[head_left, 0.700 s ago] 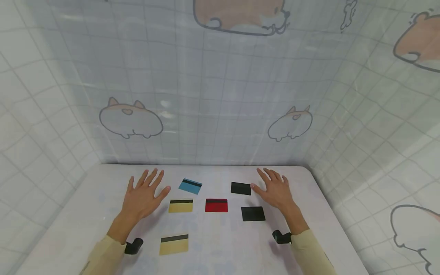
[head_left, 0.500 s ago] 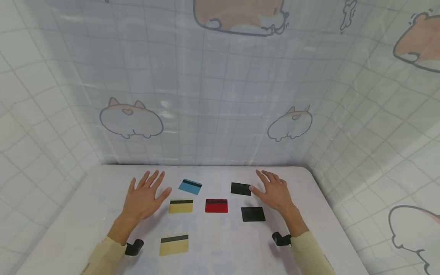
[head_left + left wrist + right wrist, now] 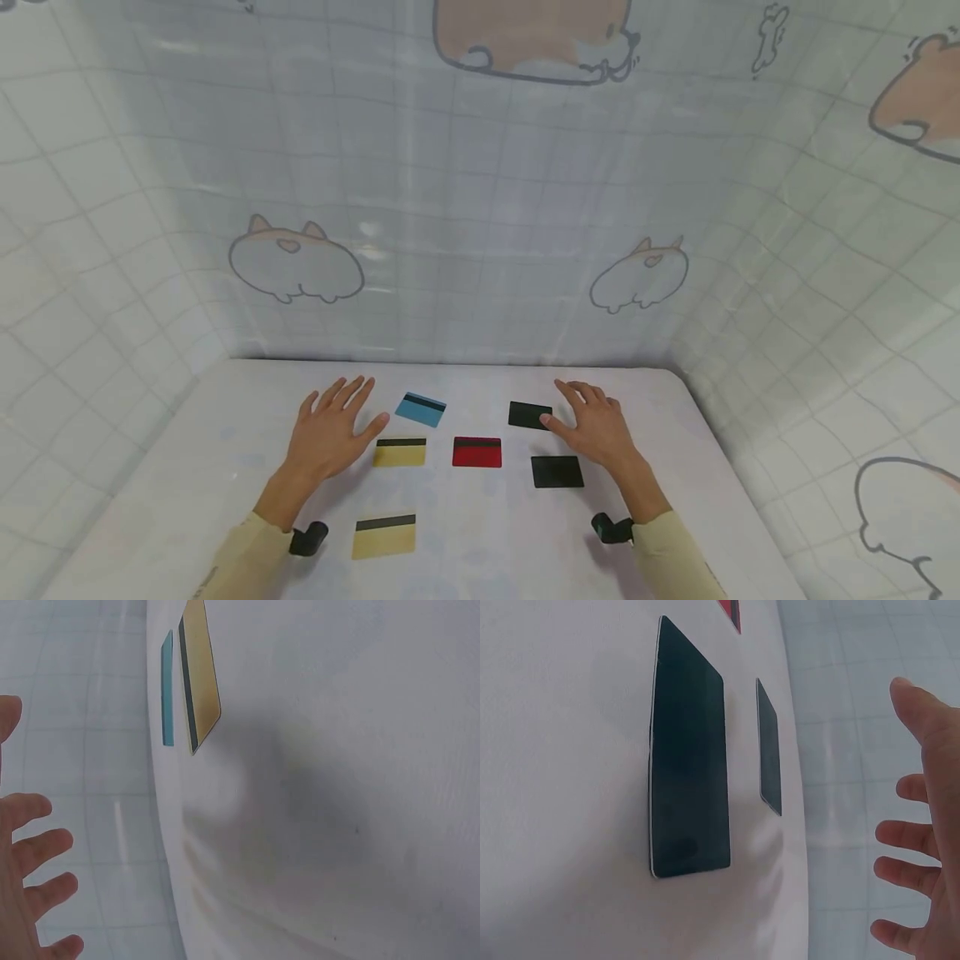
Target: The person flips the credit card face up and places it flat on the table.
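Note:
My left hand (image 3: pixel 330 437) hovers over the left part of the white table, fingers spread and holding nothing. Its thumb is close to a blue card (image 3: pixel 421 409) and a yellow card (image 3: pixel 400 452), each with a dark stripe. Nearer the front lies another striped yellow card (image 3: pixel 384 537). On the other side, my right hand (image 3: pixel 596 425) is raised over the table with relaxed fingers and nothing in them. Its thumb overlaps the corner of a black card (image 3: pixel 527 414) in the head view. A second black card (image 3: pixel 557 472) lies below it, and a red striped card (image 3: pixel 477 452) sits centrally.
The white table (image 3: pixel 465 550) ends at a hanging sheet (image 3: pixel 480 217) with a grid pattern and cartoon dogs, which also encloses the sides. A dark wrist mount (image 3: pixel 309 539) is on the left wrist and another mount (image 3: pixel 612 528) on the right, both low above the table.
The left hand has drifted slightly right, toward the cards. The right hand has come a little left and nearer, its thumb now further over the upper black card. The head view has shifted slightly.

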`<state>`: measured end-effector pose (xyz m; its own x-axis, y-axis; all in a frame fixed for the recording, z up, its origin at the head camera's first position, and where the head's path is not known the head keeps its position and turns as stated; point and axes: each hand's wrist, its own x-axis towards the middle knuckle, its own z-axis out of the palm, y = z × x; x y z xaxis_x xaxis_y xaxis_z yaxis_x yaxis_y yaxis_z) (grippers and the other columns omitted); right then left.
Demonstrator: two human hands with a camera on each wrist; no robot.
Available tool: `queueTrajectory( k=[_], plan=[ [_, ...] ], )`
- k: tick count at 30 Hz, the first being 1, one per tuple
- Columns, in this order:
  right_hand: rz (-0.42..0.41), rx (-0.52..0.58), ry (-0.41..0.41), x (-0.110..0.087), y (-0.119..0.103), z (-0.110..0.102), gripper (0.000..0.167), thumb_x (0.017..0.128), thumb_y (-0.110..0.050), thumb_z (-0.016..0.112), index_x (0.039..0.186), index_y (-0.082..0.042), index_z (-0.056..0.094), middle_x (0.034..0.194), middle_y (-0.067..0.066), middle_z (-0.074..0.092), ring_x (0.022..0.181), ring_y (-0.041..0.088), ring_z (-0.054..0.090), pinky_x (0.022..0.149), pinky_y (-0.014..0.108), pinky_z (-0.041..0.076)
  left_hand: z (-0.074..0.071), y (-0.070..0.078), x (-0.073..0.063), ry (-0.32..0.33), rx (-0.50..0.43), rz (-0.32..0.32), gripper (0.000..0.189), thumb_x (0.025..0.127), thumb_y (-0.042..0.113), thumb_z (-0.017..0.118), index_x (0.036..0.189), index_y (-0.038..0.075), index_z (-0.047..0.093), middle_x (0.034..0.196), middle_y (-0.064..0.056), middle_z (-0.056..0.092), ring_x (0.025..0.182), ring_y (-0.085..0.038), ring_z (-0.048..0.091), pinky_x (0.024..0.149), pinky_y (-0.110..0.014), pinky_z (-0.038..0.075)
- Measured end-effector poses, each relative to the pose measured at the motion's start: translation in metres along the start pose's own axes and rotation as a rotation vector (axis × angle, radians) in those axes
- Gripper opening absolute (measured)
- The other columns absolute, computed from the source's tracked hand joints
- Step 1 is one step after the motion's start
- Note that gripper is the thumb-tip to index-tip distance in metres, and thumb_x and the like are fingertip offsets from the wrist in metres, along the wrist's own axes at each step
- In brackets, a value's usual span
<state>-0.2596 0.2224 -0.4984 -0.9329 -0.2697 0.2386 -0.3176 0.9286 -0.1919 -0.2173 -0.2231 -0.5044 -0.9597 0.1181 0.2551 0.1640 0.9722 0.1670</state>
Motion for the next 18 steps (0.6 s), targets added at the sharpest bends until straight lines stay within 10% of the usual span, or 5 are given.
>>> queueTrajectory(
  k=[18],
  plan=[
    [-0.023, 0.056, -0.020, -0.006, -0.014, -0.003, 0.079, 0.091, -0.073, 0.050, 0.152, -0.023, 0.046, 0.146, 0.012, 0.051, 0.135, 0.036, 0.045, 0.105, 0.065, 0.035, 0.006, 0.020, -0.001, 0.007, 0.013, 0.028, 0.084, 0.095, 0.070, 0.046, 0.153, 0.010, 0.042, 0.155, -0.012, 0.045, 0.145, -0.036, 0.034, 0.114, -0.063, 0.022]
  ],
)
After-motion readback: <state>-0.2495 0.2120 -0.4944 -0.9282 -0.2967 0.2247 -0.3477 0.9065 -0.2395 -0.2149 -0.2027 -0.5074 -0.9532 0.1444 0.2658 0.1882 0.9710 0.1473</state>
